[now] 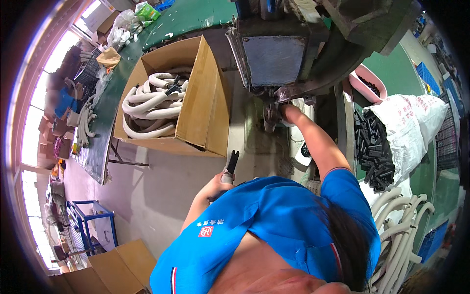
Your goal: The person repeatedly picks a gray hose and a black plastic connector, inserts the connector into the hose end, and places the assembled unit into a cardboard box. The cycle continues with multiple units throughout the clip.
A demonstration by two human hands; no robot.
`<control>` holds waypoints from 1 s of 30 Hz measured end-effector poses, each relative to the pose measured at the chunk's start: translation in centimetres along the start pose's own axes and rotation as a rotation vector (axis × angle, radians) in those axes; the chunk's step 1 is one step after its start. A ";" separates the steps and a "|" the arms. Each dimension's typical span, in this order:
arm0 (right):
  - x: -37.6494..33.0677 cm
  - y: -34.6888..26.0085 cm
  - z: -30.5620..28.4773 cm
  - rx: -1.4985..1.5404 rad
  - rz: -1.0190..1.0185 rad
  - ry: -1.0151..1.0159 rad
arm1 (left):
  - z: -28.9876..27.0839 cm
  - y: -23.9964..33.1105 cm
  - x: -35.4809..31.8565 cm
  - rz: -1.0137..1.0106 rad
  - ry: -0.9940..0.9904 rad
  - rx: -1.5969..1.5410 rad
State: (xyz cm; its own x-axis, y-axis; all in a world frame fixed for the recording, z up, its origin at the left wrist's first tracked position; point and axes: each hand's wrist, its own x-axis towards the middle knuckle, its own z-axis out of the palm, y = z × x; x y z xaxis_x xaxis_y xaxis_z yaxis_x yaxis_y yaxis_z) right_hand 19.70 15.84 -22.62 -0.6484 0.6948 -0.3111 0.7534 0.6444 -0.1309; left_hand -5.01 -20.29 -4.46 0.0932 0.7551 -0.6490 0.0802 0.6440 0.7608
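Beside green workbench (196, 14), pale concrete floor (147, 191)

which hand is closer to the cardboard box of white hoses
Left. The left hand grips a black-tipped tool just below the cardboard box. The right hand is farther off, reaching under the machine.

Free: bare floor (147, 181) to your left, below the cardboard box (200, 103) | Blocked: machine (289, 54) ahead; white sack (406, 127) of black parts hems your right.
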 end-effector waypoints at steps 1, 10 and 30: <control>0.3 0.2 0.3 -0.016 -0.023 -0.009 | 0.0 -0.2 0.2 0.002 -0.004 0.026; -1.9 2.6 -0.1 0.711 0.413 0.500 | 0.3 -0.1 0.9 0.053 -0.019 0.072; -13.2 -7.4 -15.9 1.707 -0.003 0.088 | 1.0 0.5 2.7 0.085 -0.065 0.244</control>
State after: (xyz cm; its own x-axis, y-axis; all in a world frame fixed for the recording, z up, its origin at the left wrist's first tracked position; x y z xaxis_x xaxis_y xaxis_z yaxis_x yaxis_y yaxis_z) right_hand 20.90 7.00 -2.60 -0.6091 0.7466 -0.2677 -0.0323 -0.3606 -0.9322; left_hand -3.73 -18.05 -5.78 0.1723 0.7908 -0.5873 0.3059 0.5238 0.7950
